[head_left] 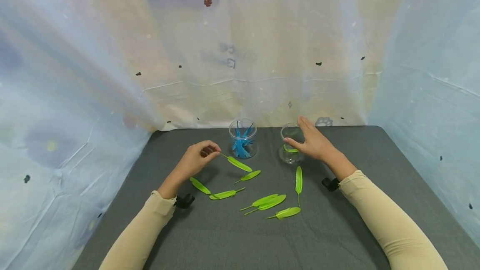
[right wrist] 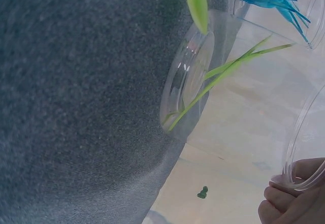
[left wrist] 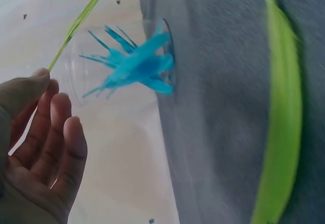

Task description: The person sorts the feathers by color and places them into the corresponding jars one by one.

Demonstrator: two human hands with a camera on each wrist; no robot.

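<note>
Between thumb and fingertips, my left hand (head_left: pixel 195 159) pinches a green feather (head_left: pixel 240 164) by its quill, in front of the clear jar (head_left: pixel 253 150) that contains blue feathers (head_left: pixel 241 146). In the left wrist view the held feather (left wrist: pixel 81 18) slants up from the fingertips. At the right, my right hand (head_left: pixel 316 143) holds the rim of a second clear jar (head_left: pixel 291 159), thumb and fingers apart around it. Inside that jar, green feathers (right wrist: pixel 223 74) lean against the wall in the right wrist view.
Several loose green feathers lie on the grey cloth, among them one pointing toward the right jar (head_left: pixel 298 180), a pair near the middle (head_left: pixel 271 202) and two at the left (head_left: pixel 223 195). A patterned curtain (head_left: pixel 262 53) hangs behind the table (head_left: pixel 225 241).
</note>
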